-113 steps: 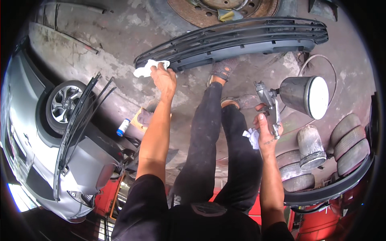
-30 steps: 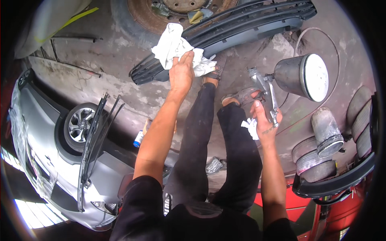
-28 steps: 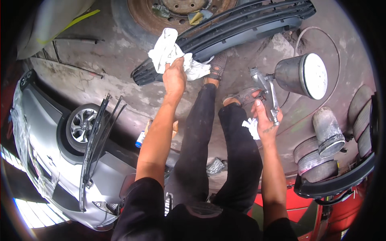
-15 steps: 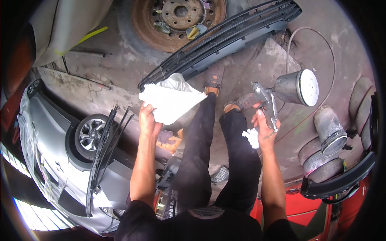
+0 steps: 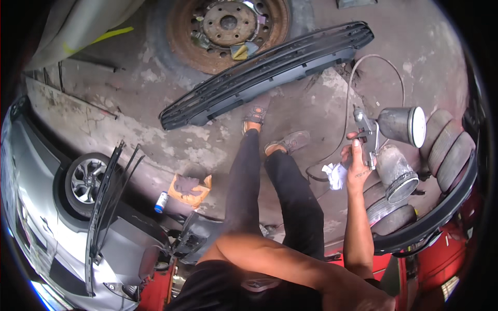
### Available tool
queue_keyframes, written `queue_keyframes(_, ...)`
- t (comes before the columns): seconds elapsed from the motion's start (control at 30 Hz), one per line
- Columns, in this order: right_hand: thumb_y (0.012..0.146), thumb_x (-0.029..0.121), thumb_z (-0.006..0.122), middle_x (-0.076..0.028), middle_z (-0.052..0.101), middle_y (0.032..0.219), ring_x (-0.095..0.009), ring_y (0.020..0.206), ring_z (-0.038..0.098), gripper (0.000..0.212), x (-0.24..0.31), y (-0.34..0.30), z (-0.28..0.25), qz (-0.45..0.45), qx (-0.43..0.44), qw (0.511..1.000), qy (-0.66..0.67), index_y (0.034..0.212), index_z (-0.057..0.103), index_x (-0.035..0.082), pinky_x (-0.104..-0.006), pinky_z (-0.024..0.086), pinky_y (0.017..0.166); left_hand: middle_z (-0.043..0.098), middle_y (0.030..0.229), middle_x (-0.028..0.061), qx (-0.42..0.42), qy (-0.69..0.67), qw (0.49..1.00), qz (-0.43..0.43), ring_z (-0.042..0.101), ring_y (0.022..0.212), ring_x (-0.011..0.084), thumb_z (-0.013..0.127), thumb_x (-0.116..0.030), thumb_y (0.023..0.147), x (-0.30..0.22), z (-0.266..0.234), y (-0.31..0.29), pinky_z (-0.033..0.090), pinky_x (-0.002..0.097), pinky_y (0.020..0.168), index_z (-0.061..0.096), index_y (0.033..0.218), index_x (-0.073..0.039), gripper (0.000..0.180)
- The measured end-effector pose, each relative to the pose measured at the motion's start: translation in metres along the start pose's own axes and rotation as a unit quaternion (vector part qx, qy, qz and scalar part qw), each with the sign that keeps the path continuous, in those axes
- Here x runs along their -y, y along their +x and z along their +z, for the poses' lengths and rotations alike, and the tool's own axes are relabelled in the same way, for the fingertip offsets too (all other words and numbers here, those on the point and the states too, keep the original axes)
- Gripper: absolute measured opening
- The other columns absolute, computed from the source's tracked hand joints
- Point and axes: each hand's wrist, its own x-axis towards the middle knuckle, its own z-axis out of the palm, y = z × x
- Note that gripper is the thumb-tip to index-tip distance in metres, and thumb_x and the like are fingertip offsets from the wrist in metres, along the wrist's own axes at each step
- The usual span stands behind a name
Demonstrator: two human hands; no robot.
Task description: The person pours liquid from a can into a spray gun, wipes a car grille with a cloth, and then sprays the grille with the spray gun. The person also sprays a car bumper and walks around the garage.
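My right hand (image 5: pixel 356 165) is closed around a metal spray gun (image 5: pixel 367 127), held above the floor right of my legs. Its grey cup (image 5: pixel 398 124) with a white lid points to the right. A crumpled white wipe (image 5: pixel 336 175) pokes out beside the lower fingers of that hand. My left forearm (image 5: pixel 280 259) lies across my body toward the lower right. The left hand itself is out of sight, and so is the white sheet it held.
A black grille (image 5: pixel 270 72) lies on the floor beyond my feet, by a rusty wheel (image 5: pixel 228 39). An air hose (image 5: pixel 348 98) loops at the right. Worn tires (image 5: pixel 441 140) and another metal cup (image 5: pixel 397 173) stand there. A silver car (image 5: pixel 36 192) is at left, near a small can (image 5: pixel 162 202).
My left arm has swung from the left across my body, and its hand and the white sheet have left view. The spray gun has shifted right in my right hand.
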Motion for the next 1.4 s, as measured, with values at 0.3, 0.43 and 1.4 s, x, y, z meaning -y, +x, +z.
queue_keyframes(0.3, 0.101, 0.015, 0.069, 0.003, 0.063, 0.076, -0.005, 0.062, 0.054, 0.017, 0.012, 0.022, 0.009, 0.064, -0.021, 0.998, -0.018, 0.113, 0.073, 0.004, -0.0249, 0.044, 0.056, 0.066, 0.135, 0.0231, -0.259, 0.905, 0.163, -0.296, 0.061, 0.129, 0.0389, 0.064, -0.015, 0.098, -0.303, -0.024, -0.056, 0.046, 0.0447, 0.111, 0.067, 0.128, 0.002, 0.035)
queue_keyframes(0.43, 0.102, 0.021, 0.069, 0.002, 0.061, 0.070, -0.005, 0.060, 0.054, 0.021, -0.017, 0.029, 0.019, 0.024, -0.054, 0.998, -0.014, 0.113, 0.072, 0.003, -0.0239, 0.043, 0.054, 0.061, 0.136, 0.0293, -0.226, 0.919, -0.185, -0.263, 0.059, 0.125, 0.0445, 0.069, -0.036, 0.097, -0.485, -0.041, -0.084, 0.047, 0.0503, 0.105, 0.057, 0.141, 0.000, 0.058)
queue_keyframes(1.4, 0.097, 0.015, 0.071, -0.017, 0.068, 0.084, -0.030, 0.073, 0.068, 0.032, 0.186, -0.163, -0.117, -0.141, -0.101, 0.984, 0.035, 0.127, 0.067, 0.004, -0.0401, 0.053, 0.069, 0.067, 0.130, 0.0312, -0.291, 0.872, -0.145, -0.367, 0.064, 0.124, 0.0432, 0.066, -0.032, 0.103, -0.065, 0.207, -0.020, 0.048, 0.0431, 0.107, 0.060, 0.137, 0.010, 0.054)
